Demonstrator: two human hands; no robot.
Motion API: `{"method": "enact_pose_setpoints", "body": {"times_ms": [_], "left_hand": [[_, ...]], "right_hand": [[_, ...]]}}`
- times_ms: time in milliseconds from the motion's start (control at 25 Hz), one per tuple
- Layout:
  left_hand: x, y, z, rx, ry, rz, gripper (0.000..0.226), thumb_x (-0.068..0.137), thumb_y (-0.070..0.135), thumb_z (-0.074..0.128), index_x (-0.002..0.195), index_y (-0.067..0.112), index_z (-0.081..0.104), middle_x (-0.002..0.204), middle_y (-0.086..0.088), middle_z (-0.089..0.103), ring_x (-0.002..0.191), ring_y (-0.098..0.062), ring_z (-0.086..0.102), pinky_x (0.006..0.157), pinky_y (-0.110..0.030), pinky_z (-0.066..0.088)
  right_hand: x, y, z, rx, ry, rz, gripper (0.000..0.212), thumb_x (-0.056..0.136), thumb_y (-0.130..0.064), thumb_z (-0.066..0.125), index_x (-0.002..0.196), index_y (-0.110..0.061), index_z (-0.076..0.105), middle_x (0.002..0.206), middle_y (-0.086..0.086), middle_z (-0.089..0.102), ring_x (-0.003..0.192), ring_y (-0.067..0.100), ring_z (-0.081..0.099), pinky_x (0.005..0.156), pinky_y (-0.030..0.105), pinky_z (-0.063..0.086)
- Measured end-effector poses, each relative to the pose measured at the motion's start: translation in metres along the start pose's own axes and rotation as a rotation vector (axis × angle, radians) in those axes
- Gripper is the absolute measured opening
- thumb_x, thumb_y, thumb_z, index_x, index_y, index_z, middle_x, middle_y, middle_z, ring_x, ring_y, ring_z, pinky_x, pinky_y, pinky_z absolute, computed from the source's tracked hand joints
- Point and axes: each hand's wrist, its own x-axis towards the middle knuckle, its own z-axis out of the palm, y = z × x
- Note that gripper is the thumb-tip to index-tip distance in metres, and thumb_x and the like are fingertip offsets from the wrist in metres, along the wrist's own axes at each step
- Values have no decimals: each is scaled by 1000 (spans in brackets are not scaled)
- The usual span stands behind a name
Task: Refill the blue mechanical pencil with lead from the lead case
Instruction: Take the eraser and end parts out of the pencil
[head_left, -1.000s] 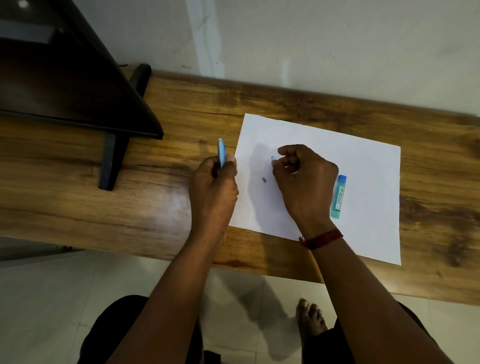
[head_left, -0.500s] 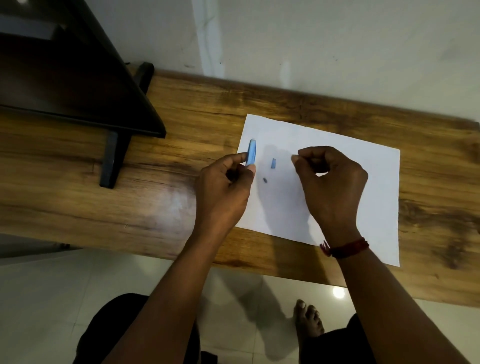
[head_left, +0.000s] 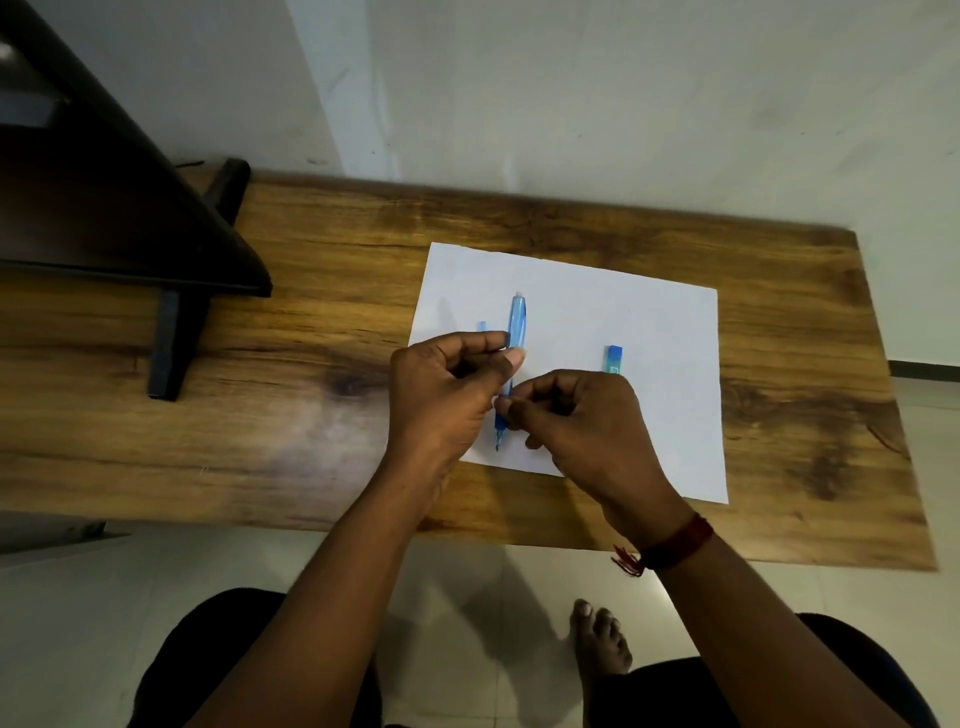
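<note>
A long wooden table (head_left: 311, 415) with a dark-streaked brown grain is standing against a pale wall, and the corner of a black flat screen on a black stand (head_left: 130, 208) is sitting on its left end. A white rectangular sheet of paper (head_left: 649, 322) is lying on the table's right half. The person's left hand (head_left: 441, 395) is curling over the sheet's left edge, thumb and forefinger pinching the upper barrel of the translucent blue plastic mechanical pencil (head_left: 517, 327). The pencil is pointing its tip toward the person and its far end away, over the paper. The right hand (head_left: 587, 421), with a dark red thread band (head_left: 670, 545) at its wrist, is closing its fingertips on the pencil's lower part near the tip. A small blue rectangular lead case (head_left: 614, 358) is lying on the paper just beyond the right hand. A tiny blue cap-like piece (head_left: 482, 326) is resting on the paper left of the pencil.
</note>
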Motion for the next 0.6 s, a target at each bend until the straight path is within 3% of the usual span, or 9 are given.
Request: {"method": "enact_pose_setpoints", "body": {"times_ms": [200, 360, 480, 600], "left_hand": [[0, -2, 16, 107, -38, -17, 19, 82, 24, 72, 100, 19, 74, 88, 8, 74, 80, -7, 70, 69, -23, 59], [1, -2, 20, 230, 172, 169, 14, 88, 34, 64, 90, 25, 74, 78, 16, 71, 70, -7, 68, 66, -24, 58], [9, -3, 10, 189, 317, 167, 15, 88, 34, 63, 74, 34, 68, 70, 19, 69, 65, -5, 66, 62, -24, 54], [16, -7, -5, 143, 415, 106, 20, 87, 32, 64, 67, 36, 64, 63, 20, 67, 62, -2, 65, 62, -26, 50]], "right_hand": [[-1, 7, -7, 75, 8, 85, 13, 83, -30, 71, 85, -18, 75, 72, -2, 74, 62, 11, 68, 62, 21, 52], [5, 11, -7, -74, 149, 91, 19, 78, -35, 76, 82, -17, 75, 68, -4, 70, 62, 14, 65, 71, 29, 56], [10, 12, 1, -307, 233, 12, 23, 79, -37, 75, 84, -14, 74, 65, -7, 63, 60, 10, 58, 75, 23, 50], [12, 9, 9, -431, 250, -59, 25, 82, -38, 72, 81, -13, 69, 66, -4, 59, 56, 8, 49, 61, 10, 33]]}}
